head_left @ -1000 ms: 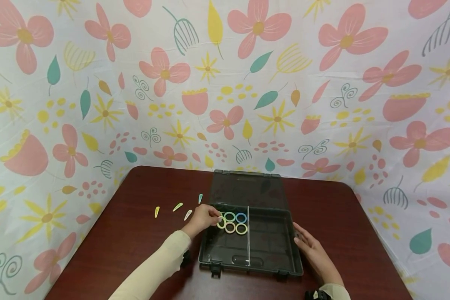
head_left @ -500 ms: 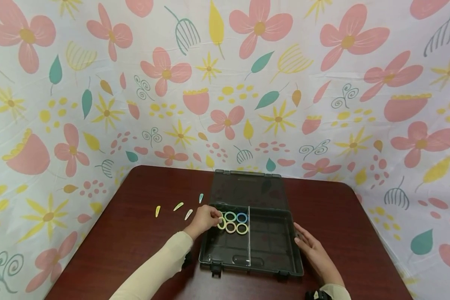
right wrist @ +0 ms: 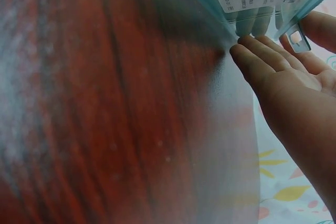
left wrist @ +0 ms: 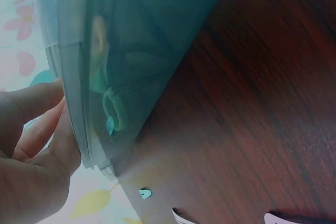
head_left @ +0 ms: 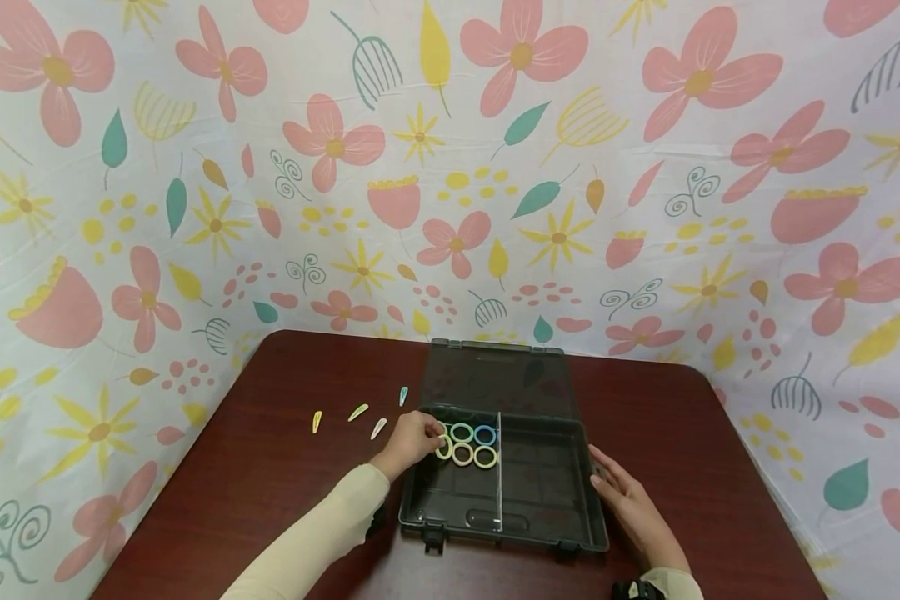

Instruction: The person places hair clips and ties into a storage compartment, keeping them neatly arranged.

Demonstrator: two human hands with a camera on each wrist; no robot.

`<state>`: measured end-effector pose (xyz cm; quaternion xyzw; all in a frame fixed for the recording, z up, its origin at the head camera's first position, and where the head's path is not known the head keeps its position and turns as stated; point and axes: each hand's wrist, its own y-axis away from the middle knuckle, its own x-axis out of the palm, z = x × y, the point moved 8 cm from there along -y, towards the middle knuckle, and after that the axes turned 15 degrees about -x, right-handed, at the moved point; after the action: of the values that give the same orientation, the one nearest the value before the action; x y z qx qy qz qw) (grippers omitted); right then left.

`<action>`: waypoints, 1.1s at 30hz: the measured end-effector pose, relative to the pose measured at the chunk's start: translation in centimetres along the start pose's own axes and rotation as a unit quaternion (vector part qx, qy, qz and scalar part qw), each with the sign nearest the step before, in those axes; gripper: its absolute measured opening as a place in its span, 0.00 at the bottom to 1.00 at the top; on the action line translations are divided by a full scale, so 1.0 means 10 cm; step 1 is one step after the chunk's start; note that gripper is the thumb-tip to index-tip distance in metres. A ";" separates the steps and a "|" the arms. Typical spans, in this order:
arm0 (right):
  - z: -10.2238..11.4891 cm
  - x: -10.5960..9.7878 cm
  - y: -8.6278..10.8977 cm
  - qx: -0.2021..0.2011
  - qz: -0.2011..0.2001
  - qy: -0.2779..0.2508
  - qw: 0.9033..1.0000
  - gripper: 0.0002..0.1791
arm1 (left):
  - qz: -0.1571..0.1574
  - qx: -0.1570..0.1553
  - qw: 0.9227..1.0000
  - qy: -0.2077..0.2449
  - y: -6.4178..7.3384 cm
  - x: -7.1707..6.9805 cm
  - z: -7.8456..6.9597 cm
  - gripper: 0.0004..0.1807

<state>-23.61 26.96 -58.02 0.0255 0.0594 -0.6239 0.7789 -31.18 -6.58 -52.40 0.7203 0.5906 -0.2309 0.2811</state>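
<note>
A dark see-through plastic box (head_left: 540,533) lies open with a divider down its middle. My left hand (head_left: 411,437) reaches over its left wall and pinches a pale yellow hair tie (head_left: 447,451); in the left wrist view, the wall stands beside the fingers. Beside that tie, in the left compartment, are a green hair tie (head_left: 462,440), a blue hair tie (head_left: 485,442), a peach hair tie (head_left: 462,463) and a cream hair tie (head_left: 485,467). Another tie is partly hidden behind the fingers. My right hand (head_left: 633,504) rests straight fingers against the box's right side.
Left of the box, on the dark red table (head_left: 255,483), lie a yellow hair clip (head_left: 317,422), a green hair clip (head_left: 357,412), a white hair clip (head_left: 378,428) and a blue hair clip (head_left: 403,396). The box lid (head_left: 498,379) leans back toward the flowered cloth (head_left: 450,167).
The yellow hair tie in my left hand has come slightly lower, in beside the peach one. My right hand stays at the box's side.
</note>
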 end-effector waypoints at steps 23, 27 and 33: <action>0.00 0.00 0.00 -0.004 -0.001 0.001 1.000 0.35 | 0.004 -0.007 0.999 -0.034 -0.02 0.05 0.02 0.08; 0.00 0.01 0.00 -0.005 -0.002 0.000 1.000 0.34 | 0.004 -0.003 0.999 -0.033 0.00 0.03 0.00 0.11; 0.01 0.01 0.01 -0.007 0.000 -0.001 1.000 0.34 | -0.005 0.003 1.000 -0.025 0.02 -0.07 -0.02 0.10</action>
<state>-23.53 26.90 -57.97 0.0195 0.0629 -0.6236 0.7790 -31.09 -6.98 -51.77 0.7122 0.5864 -0.2520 0.2923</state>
